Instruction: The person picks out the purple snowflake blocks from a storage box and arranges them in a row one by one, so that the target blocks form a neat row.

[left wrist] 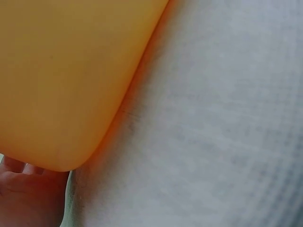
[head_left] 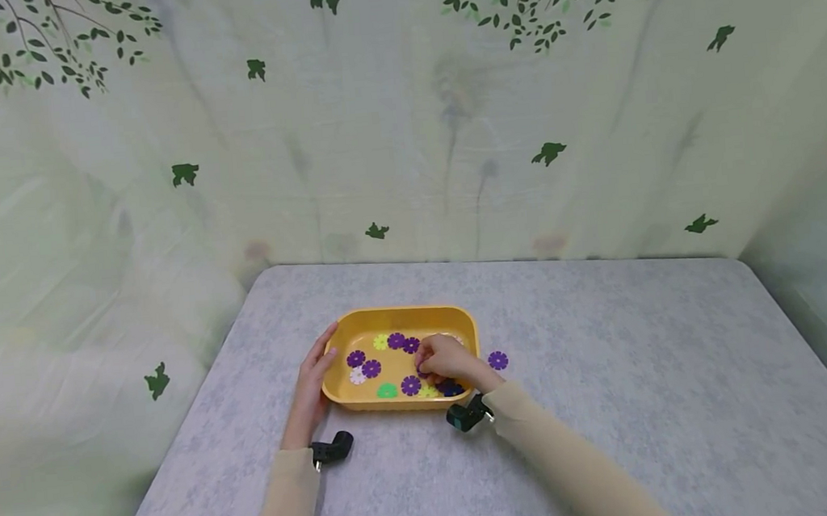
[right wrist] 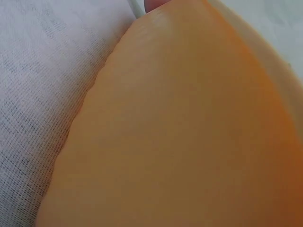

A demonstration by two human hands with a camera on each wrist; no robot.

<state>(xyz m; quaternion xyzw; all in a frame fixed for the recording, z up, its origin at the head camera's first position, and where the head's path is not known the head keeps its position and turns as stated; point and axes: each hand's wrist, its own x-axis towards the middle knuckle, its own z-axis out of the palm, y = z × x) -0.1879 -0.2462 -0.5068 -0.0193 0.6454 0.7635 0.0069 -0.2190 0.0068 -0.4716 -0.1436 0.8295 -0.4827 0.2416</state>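
Note:
A yellow-orange tray point(head_left: 403, 404) with raised walls stands on the table, several flower-shaped plastic pieces lying inside it. At its left end, my left hand point(head_left: 310, 383) holds the wall, thumb by the rim. That hand's palm point(left wrist: 31, 198) shows beside the tray's outer wall point(left wrist: 61, 85) in the left wrist view. My right hand point(head_left: 449, 359) reaches over the tray's right part, its fingers pinching a purple flower-shaped piece point(head_left: 421, 372), mostly hidden. The right wrist view is filled by the tray's wall point(right wrist: 175, 123), with only a bit of fingertip at the top.
In the tray are purple point(head_left: 411, 385), white point(head_left: 357, 376), green point(head_left: 387, 390), yellow point(head_left: 380, 341) and dark blue point(head_left: 450, 388) flower pieces. One purple flower piece point(head_left: 498, 361) lies on the grey table point(head_left: 649, 385), right of the tray. A leaf-patterned curtain point(head_left: 403, 129) hangs behind.

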